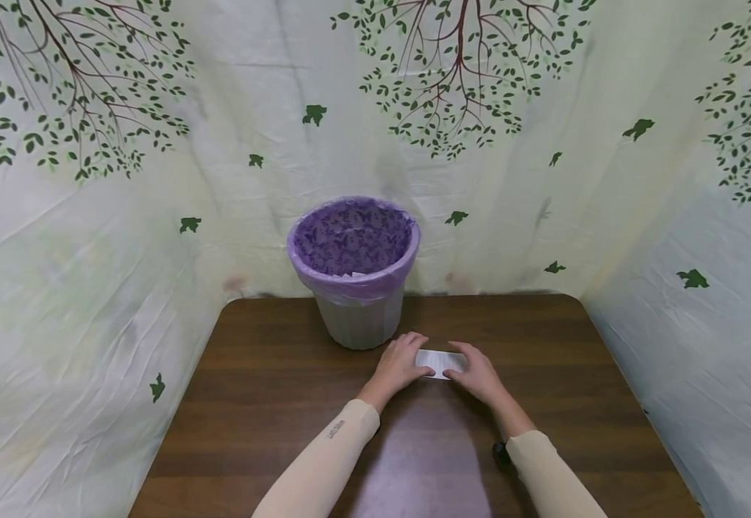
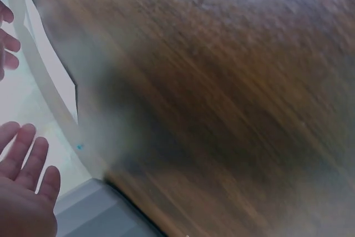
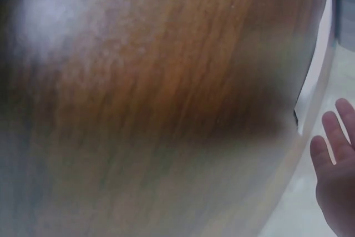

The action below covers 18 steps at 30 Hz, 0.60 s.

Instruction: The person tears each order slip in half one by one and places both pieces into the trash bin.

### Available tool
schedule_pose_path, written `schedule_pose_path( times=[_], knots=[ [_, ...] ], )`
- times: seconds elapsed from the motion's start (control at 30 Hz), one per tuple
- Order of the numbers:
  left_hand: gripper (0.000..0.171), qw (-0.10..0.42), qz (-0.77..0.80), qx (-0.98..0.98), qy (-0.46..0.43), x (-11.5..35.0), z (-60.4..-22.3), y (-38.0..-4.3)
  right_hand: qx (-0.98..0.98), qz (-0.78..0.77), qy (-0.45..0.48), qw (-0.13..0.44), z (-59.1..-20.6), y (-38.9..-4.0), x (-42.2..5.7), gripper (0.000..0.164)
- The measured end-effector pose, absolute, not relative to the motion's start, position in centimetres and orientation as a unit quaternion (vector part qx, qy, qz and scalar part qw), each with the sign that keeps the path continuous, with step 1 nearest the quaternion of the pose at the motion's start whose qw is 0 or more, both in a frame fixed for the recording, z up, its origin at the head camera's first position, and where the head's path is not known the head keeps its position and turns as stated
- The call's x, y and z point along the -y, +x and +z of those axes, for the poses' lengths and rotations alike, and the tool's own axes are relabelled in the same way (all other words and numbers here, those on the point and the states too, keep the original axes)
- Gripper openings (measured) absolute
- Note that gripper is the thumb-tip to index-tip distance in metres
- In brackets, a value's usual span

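Note:
A small white rectangular piece of paper (image 1: 437, 362) lies on the wooden table, between my two hands. At its left end is my left hand (image 1: 396, 368), with the thumb tip at the paper's near edge and the fingers reaching forward. My right hand (image 1: 477, 374) is at the other end, its thumb overlapping the near right corner in the head view. Fingers are spread and loosely extended on the left hand (image 2: 28, 192) and right hand (image 3: 338, 165) in the wrist views. There the paper (image 2: 52, 62) shows as a white strip at the table's edge of view.
A light bin (image 1: 359, 324) lined with a purple bag (image 1: 375, 288) stands at the back of the brown table (image 1: 252, 417), just beyond the left hand. White scraps (image 1: 352, 275) show inside it. Leaf-patterned fabric (image 1: 511, 180) hangs behind and on both sides.

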<state>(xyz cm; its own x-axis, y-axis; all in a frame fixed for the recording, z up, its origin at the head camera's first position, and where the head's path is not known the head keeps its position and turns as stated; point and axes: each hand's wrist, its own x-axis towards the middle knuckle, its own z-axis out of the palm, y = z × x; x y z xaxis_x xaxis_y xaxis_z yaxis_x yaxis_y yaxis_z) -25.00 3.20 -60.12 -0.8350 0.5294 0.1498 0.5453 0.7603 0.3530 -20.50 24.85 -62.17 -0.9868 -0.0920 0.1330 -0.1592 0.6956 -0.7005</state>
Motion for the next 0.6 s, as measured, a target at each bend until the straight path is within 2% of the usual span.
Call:
schedule_pose_path(
  times=[0.23,0.6],
  knots=[
    [0.077,0.007,-0.188,0.941,-0.282,-3.44,-60.70,-25.35,0.941,0.319,0.097,0.061,-62.49,-21.02,-24.42,0.063],
    [0.081,-0.028,-0.167,0.945,-0.279,-4.21,-61.14,-25.22,0.964,0.249,0.091,0.020,-62.84,-21.33,-23.94,0.067]
  ],
)
